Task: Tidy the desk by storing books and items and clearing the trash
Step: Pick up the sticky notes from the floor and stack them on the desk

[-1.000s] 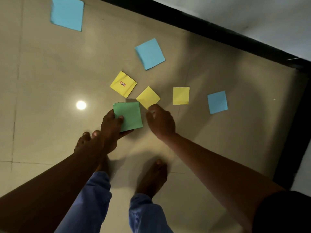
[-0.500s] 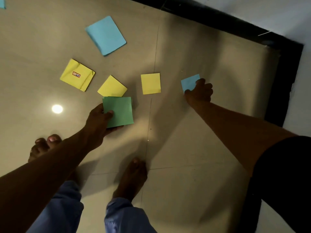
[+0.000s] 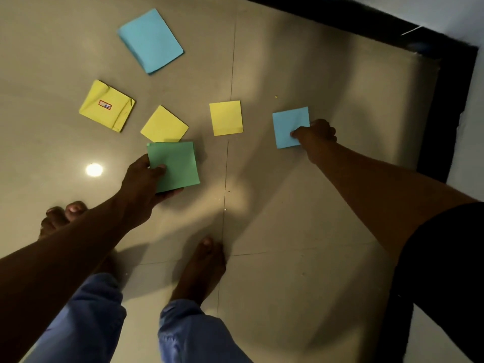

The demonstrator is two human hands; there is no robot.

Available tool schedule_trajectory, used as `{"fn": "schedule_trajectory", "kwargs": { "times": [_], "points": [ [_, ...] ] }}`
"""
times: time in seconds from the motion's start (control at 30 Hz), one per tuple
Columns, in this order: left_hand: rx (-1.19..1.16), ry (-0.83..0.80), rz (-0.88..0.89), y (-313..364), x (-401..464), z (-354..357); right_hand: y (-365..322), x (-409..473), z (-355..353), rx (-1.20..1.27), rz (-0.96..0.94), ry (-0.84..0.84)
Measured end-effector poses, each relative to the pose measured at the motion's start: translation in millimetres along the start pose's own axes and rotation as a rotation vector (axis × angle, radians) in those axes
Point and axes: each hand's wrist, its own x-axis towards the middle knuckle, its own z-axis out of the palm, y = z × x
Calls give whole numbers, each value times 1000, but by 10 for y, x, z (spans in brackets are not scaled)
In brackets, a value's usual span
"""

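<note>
Coloured paper squares lie scattered on the tiled floor. My left hand [image 3: 142, 182] grips a green paper stack [image 3: 176, 166], thumb on top, fingers underneath. My right hand [image 3: 315, 134] pinches a small blue paper [image 3: 288, 124] at its lower right corner. Between the hands lie two loose yellow papers [image 3: 164, 124] [image 3: 226, 117]. Further left is a crumpled yellow paper with a red label [image 3: 106, 106]. A larger blue paper [image 3: 151, 40] lies beyond them.
My bare feet [image 3: 200, 268] and blue trouser legs [image 3: 188, 334] stand on the beige tiles below the hands. A black skirting strip [image 3: 450, 82] and pale wall border the floor at the right. A ceiling light reflects on the tile [image 3: 93, 170].
My right hand left the yellow paper beside the green stack, reached right and took hold of the small blue paper. The left hand kept gripping the green stack.
</note>
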Motion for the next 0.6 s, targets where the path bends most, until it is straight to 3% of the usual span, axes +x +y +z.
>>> {"fn": "schedule_trajectory", "kwargs": {
  "times": [0.23,0.5,0.6],
  "points": [
    [-65,8,-28,8,-133,15,64,-500,-130,723,96,-98],
    [-113,-18,2,247,-315,-7,-143,-1620,276,761,-99,-545],
    [-148,-5,10,340,-398,-81,-368,-1954,538,760,-147,-630]
  ]
}}
